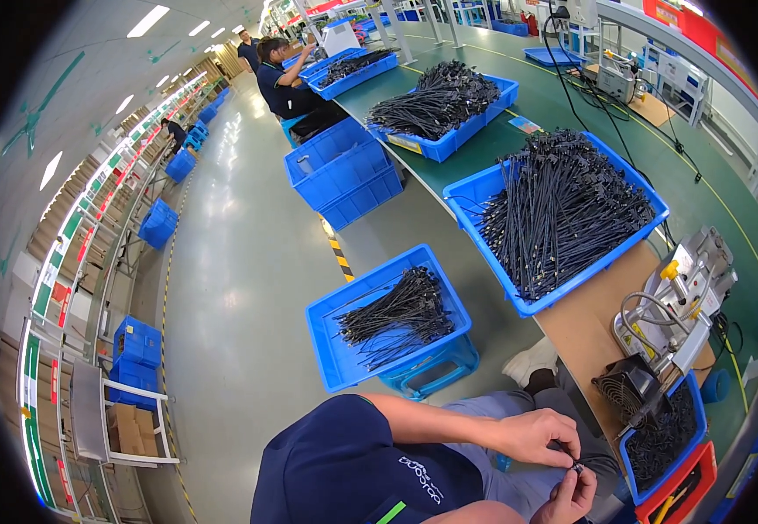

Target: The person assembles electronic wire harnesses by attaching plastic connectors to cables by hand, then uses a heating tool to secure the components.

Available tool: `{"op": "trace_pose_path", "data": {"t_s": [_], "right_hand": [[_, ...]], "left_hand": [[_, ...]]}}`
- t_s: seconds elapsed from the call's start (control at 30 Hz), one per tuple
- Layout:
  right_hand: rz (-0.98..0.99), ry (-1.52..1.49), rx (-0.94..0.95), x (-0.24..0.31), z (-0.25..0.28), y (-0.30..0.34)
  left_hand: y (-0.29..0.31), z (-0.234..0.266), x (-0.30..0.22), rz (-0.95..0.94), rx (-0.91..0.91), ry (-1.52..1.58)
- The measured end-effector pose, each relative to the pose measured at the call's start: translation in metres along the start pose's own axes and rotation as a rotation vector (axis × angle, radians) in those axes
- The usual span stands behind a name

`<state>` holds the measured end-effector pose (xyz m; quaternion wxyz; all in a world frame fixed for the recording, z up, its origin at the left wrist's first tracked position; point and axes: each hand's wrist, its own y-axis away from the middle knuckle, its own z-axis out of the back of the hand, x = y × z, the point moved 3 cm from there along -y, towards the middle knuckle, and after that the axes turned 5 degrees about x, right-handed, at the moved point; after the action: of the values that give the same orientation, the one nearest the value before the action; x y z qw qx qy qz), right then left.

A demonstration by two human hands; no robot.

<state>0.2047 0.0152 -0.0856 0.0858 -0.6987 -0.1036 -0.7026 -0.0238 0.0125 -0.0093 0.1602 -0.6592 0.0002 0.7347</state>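
Close together over my lap, my left hand [539, 435] and my right hand [567, 499] meet at the fingertips. Both are closed in a pinch around a small dark piece [579, 468] with a shiny spot, too small to name and mostly covered by the fingers. Beside them, at the bench edge, sits a blue bin of small black parts [665, 437]. A bench-top machine [671, 301] with a metal frame, a yellow knob and a black fan [630, 391] stands just beyond my hands.
A blue tray [470, 194] heaped with black cables [562, 210] sits on the bench, with more cable trays farther back. Left of my legs, another blue tray [322, 336] rests on a blue stool [435, 371]. A red bin [702, 485] lies at lower right. A co-worker [287, 83] sits farther along.
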Motion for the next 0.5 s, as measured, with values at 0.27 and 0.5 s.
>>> {"op": "trace_pose_path", "data": {"t_s": [0.27,0.5], "right_hand": [[-0.030,-0.063,-0.018,0.005,-0.008,0.000],[0.113,-0.008,0.014,0.025,-0.019,0.005]], "left_hand": [[0.006,0.003,-0.006,-0.019,-0.034,-0.055],[0.019,0.004,-0.017,-0.069,-0.070,-0.057]]}}
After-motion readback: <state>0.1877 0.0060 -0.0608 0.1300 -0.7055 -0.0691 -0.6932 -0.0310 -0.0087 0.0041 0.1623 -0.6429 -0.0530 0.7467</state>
